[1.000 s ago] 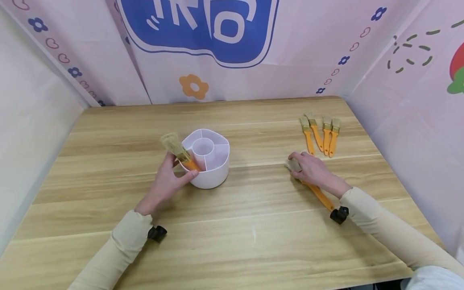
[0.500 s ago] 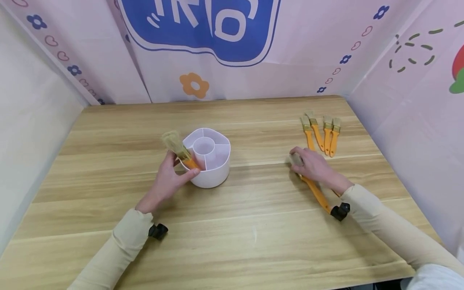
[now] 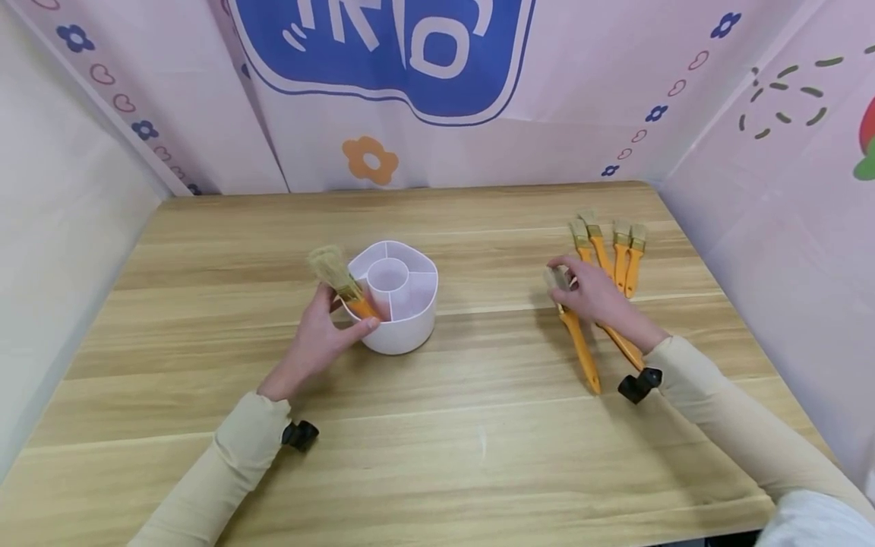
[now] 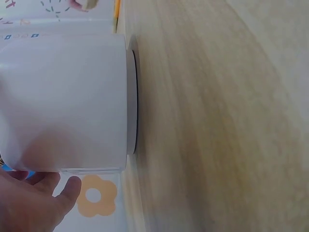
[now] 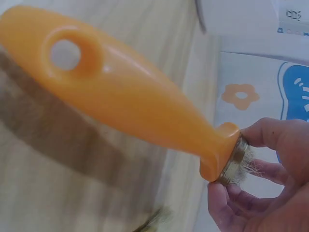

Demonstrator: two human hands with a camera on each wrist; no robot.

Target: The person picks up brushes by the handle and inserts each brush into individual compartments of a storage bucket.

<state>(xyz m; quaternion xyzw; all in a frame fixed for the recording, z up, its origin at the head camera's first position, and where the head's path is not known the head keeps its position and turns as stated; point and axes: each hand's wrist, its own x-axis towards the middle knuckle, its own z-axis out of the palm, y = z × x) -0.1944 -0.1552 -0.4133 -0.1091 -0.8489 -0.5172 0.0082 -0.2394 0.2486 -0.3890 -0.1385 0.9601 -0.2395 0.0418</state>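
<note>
In the head view a white divided organizer (image 3: 399, 334) stands on the table, a round cup at its middle and compartments around it. Paintbrushes with orange handles (image 3: 335, 273) lean in its left compartment, bristles up. My left hand (image 3: 316, 338) grips the organizer's left side, thumb at the front rim; fingers show against its wall in the left wrist view. To the right, my right hand (image 3: 595, 292) pinches a paintbrush (image 5: 130, 92) by its metal collar and bristles, the handle slanting down toward me. Another paintbrush (image 3: 625, 347) lies under that hand, its bristle end hidden.
Several more paintbrushes (image 3: 632, 258) lie at the back right, bristles away from me, partly behind my right hand. The wooden table (image 3: 437, 456) meets printed fabric walls (image 3: 478, 159) at the back and sides.
My right hand has lifted the paintbrush and moved slightly away from me, its handle swinging more upright, uncovering the paintbrush underneath. My left hand stays on the organizer.
</note>
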